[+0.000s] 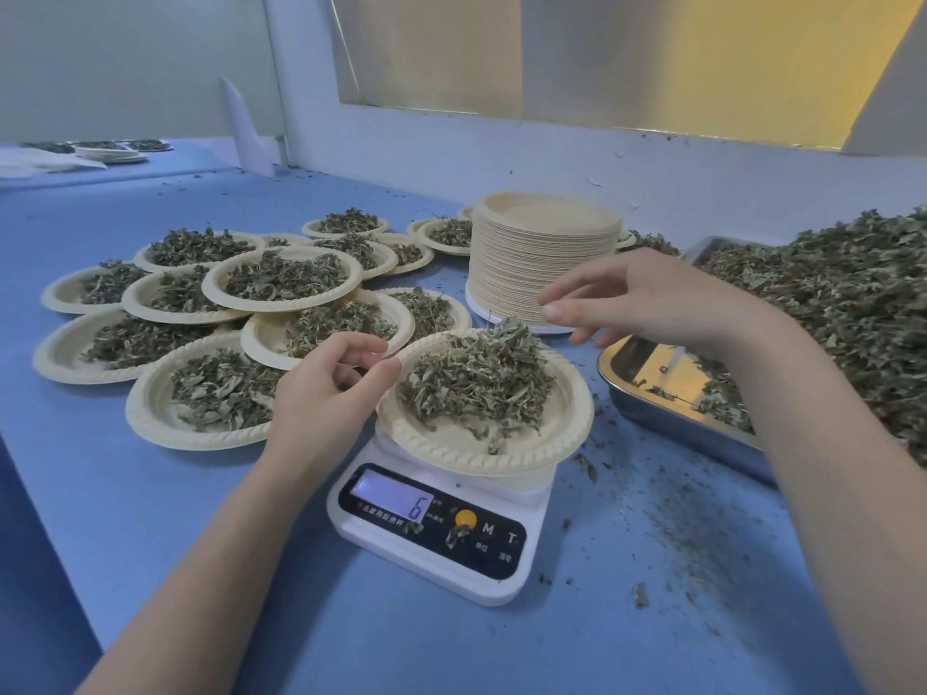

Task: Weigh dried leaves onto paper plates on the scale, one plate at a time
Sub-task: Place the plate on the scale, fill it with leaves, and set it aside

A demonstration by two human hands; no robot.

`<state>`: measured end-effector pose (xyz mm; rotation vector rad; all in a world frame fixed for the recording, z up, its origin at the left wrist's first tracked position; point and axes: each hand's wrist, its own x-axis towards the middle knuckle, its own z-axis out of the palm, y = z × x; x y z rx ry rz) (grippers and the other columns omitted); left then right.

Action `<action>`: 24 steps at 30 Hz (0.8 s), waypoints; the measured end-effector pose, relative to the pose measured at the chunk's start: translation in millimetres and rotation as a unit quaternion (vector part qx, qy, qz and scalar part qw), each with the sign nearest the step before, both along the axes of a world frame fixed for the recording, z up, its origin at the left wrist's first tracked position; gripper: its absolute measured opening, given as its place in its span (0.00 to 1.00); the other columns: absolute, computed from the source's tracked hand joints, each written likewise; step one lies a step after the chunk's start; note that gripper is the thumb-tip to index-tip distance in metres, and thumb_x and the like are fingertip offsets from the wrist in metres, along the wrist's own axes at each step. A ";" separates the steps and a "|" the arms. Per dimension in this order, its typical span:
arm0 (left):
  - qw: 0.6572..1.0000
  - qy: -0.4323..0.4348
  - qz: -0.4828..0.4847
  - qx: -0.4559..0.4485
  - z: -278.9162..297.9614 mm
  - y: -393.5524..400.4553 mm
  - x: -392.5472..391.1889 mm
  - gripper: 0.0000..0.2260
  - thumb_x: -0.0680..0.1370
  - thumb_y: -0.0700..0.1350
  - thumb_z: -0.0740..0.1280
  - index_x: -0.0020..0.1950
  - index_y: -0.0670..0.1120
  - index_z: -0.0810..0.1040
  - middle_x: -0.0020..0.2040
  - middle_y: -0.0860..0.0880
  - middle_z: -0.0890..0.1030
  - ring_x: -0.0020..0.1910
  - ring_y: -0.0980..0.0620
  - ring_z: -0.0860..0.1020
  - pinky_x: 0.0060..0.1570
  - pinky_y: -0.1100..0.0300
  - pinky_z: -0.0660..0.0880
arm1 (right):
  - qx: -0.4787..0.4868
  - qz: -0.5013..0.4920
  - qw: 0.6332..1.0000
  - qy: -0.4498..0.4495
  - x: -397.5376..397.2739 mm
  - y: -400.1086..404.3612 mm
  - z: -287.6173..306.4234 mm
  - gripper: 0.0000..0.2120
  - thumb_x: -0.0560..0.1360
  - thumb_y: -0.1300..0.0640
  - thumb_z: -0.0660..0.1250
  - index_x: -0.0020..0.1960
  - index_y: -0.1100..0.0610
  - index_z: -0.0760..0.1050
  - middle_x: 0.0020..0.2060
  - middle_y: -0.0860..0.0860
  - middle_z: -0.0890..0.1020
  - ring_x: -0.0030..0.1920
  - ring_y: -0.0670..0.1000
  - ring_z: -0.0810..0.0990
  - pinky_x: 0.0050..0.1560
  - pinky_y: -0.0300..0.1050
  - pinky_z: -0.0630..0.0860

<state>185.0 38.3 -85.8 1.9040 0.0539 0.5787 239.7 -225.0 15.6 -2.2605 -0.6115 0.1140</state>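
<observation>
Tabletop (125,494) is blue and takes up pretty much the whole view. Big heap of dried leaves (853,303) sits along its right edge, spilling over a steel tray (647,408). Toward the left edge there's a crowd of filled plates (281,278), overlapping each other. Stack of empty plates (544,243) stands near the back edge. White scale (431,539) is close to the front edge, display showing 6, carrying one paper plate (501,459) with leaves on it. Left hand (326,388) has its fingers curled, thumb touching that plate's left rim. Right hand (647,298) hovers above the plate's far side, fingers loose and spread, holding nothing I can make out.
</observation>
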 end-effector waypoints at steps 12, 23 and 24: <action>1.000 -0.001 -0.002 -0.001 0.0 0.3 0.0 0.05 0.74 0.48 0.70 0.49 0.53 0.80 0.39 0.56 0.80 0.33 0.62 0.73 0.39 0.65 0.71 | -0.017 0.003 1.000 0.014 -1.0 -2.1 0.8 0.11 0.70 0.44 0.71 0.51 0.44 0.81 0.44 0.41 0.85 0.43 0.43 0.84 0.45 0.35 0.80; 1.000 -0.005 0.004 0.004 0.6 0.9 -0.9 0.04 0.74 0.48 0.70 0.48 0.54 0.80 0.40 0.55 0.80 0.35 0.61 0.74 0.43 0.61 0.74 | -0.039 0.010 0.999 0.027 -2.8 -0.6 1.4 0.11 0.71 0.45 0.70 0.53 0.45 0.80 0.43 0.42 0.85 0.42 0.41 0.83 0.41 0.31 0.79; 1.000 -0.005 0.004 0.006 0.7 1.1 -1.0 0.04 0.74 0.48 0.70 0.48 0.54 0.80 0.40 0.55 0.80 0.34 0.61 0.74 0.42 0.62 0.73 | -0.043 0.010 0.999 0.028 -2.5 -0.4 1.1 0.11 0.71 0.45 0.70 0.53 0.45 0.80 0.43 0.42 0.85 0.42 0.41 0.83 0.42 0.32 0.79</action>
